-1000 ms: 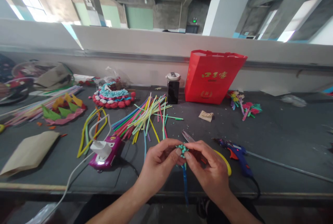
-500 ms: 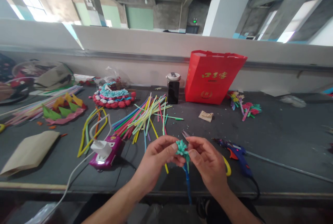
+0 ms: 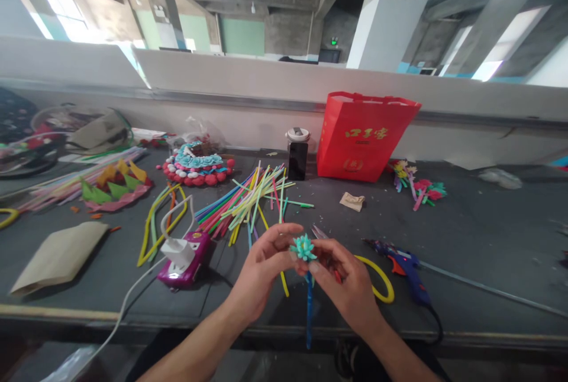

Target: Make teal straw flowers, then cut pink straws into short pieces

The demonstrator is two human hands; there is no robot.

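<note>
Between my two hands is a teal craft flower [image 3: 303, 248] with pointed petals and a small yellowish centre, on a blue stem [image 3: 309, 317] that hangs down past the table edge. My left hand [image 3: 270, 266] pinches the bloom from the left, thumb and fingers closed on it. From the other side, my right hand [image 3: 344, 278] has its thumb and fingertips closed at the flower's base. Scissors with yellow handles [image 3: 385, 287] lie partly under my right hand, their blade tips showing beyond it. A blue hot glue gun [image 3: 406, 266] rests to the right.
Coloured straw-like sticks [image 3: 248, 201] lie in a pile ahead. A purple power socket [image 3: 184, 261] with a white plug sits at left. Behind stand a red gift bag [image 3: 366, 139], a phone [image 3: 297, 161] and a cup [image 3: 298, 133]. Finished flowers [image 3: 428, 190] lie at right.
The flower has turned so its bloom faces up toward me, and its stem has swung more upright and left. My right hand has shifted left slightly, uncovering more of the yellow scissor handle.
</note>
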